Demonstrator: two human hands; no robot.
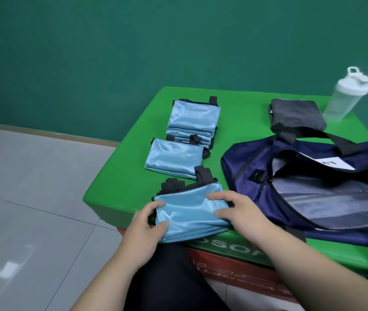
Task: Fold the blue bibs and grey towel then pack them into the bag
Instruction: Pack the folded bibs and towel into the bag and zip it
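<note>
I see the left hand (143, 223) pinching the left edge of the near blue bib (189, 212), thumb on top, at the green pad's (120, 176) six o'clock edge. At that bib's twelve o'clock lie the middle bib (175, 158) and the far stack (192, 122). The right hand (239, 212) grips its right edge, fingers curled over it, with the open navy bag (301, 187) at three o'clock and the folded grey towel (297, 116) and shaker bottle (344, 97) near one o'clock.

Single head view looks forward and down, close above left hand (142, 227) and right hand (243, 216); table (122, 176) toward one o'clock.
</note>
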